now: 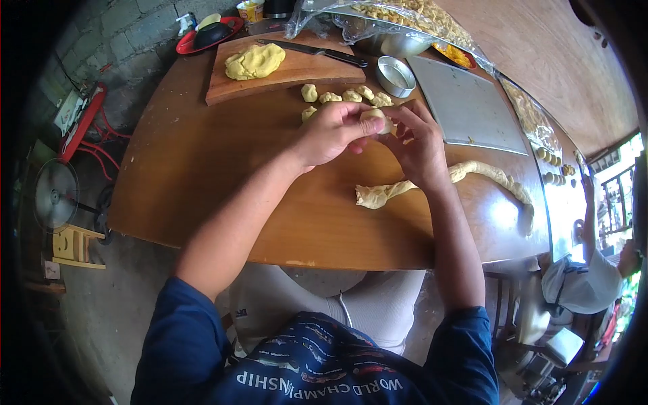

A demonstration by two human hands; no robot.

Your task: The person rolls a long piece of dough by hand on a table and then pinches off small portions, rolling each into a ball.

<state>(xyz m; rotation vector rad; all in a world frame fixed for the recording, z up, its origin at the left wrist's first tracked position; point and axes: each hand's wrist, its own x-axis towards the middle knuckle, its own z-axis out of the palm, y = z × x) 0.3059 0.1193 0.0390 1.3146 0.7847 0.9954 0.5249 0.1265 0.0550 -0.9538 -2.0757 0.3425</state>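
Between both hands is a small piece of pale dough (375, 117), pinched by the fingers above the wooden table. My left hand (332, 133) grips it from the left with the thumb on top. My right hand (420, 143) has its curled fingers against the other side; its fingertips are partly hidden. Just beyond the hands lie several small dough lumps (330, 98). A long twisted dough rope (472, 167) stretches over the table, passing behind my right forearm.
A cutting board (229, 90) bears a large dough mass (255, 62) and a knife (324, 52). Nearby are a round metal tin (396, 76) and a flat metal tray (466, 104). Plastic covers a tray of food pieces (418, 15). Another person (584, 283) is at the far right.
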